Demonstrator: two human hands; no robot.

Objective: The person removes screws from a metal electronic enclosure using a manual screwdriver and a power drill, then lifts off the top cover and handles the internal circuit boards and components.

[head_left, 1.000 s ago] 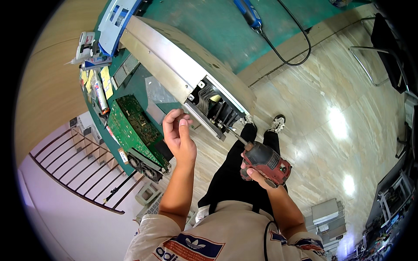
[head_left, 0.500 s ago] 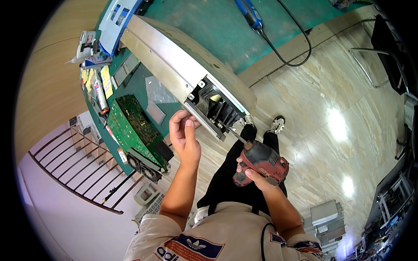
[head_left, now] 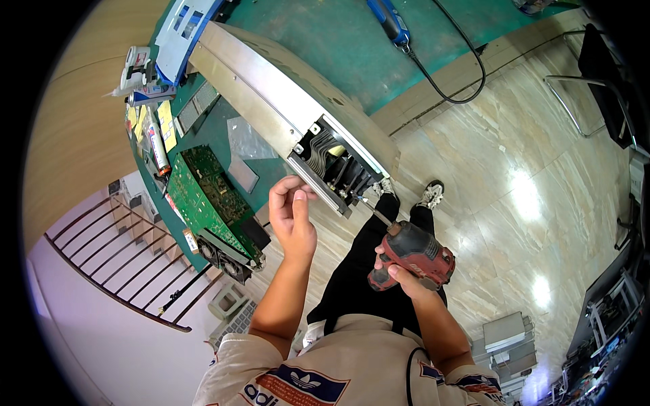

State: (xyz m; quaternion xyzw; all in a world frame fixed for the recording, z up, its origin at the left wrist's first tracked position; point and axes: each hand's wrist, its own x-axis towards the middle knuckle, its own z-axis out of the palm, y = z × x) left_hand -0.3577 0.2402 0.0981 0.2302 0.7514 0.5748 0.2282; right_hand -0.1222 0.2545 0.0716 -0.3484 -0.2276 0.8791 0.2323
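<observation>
My right hand (head_left: 407, 279) grips a red-and-black cordless power driver (head_left: 420, 254). Its long bit (head_left: 376, 214) points up and left at the open end of a large metal case (head_left: 271, 101). I cannot tell whether the tip touches anything. Inside that opening are grey ribbon cables (head_left: 318, 154) and dark metal parts. Along the opening's lower left edge runs a grey metal end strip (head_left: 318, 187). My left hand (head_left: 294, 223) is beside this strip with its fingers curled in; the fingertips are partly hidden, and what they hold, if anything, does not show.
The case lies on a green workbench (head_left: 305, 34), its open end jutting past the edge. A green circuit board assembly (head_left: 210, 203) with fans stands left. Behind are a blue handheld tool (head_left: 391, 24) with a black cable, and a sealant tube (head_left: 157, 149). A black chair (head_left: 602, 88) stands right.
The power driver and my right hand have shifted slightly to the right, the bit's tip backing off a little. My left hand has moved slightly right and down, fingers still curled.
</observation>
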